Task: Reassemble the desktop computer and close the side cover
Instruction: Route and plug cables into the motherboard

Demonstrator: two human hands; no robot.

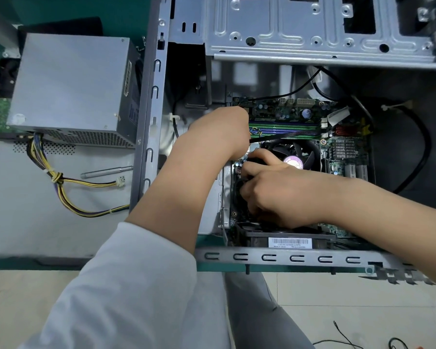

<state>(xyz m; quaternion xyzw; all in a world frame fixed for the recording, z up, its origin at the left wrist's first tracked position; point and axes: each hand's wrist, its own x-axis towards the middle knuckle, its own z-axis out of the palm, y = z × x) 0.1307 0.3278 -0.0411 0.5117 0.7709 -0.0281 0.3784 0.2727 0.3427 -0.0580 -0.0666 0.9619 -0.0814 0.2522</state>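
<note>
Clearly the motherboard [287,122] is stiff but fragile, so I judge the open case [275,256] should be handled by its metal frame. My right hand [275,195] curls its fingers round a dark part beside the black CPU fan [295,152]. My left hand [224,132] reaches in beyond them; I cannot tell how its fingers lie.

Case frame [312,28]: silver-grey. Power supply [71,84]: grey, perforated grille; wires [61,182] yellow, black, purple. Motherboard [287,109]: green. Desk [86,11]: teal. Sleeve [126,293]: white.
</note>
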